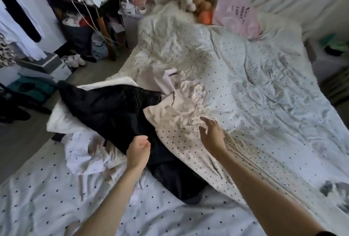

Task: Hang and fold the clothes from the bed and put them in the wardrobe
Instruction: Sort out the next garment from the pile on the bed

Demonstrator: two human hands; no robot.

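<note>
From the head view we see the pile of clothes lying across the near left part of the bed, on its dotted cover. On top is a black garment, long and dark, running from the far left of the pile down towards us. Partly over its right edge lies a cream dotted garment, crumpled and thin. Under both we make out a white garment and, nearer, a white dotted piece.

Our left hand hovers at the near edge of the black garment, fingers loosely curled and holding nothing; whether they touch the cloth we cannot tell. Our right hand is above the cream dotted garment with fingers spread and relaxed, gripping nothing.

We judge the black garment to be the heavier, thicker cloth, soft and limp, so it should be lifted by a firm edge such as a waistband or shoulder seam, with two hands well apart so it hangs straight. The cream one looks light and may slide off as the black one is drawn out; pinching it at the top hem seems best

The wardrobe rail with hanging clothes stands at the far left
</note>
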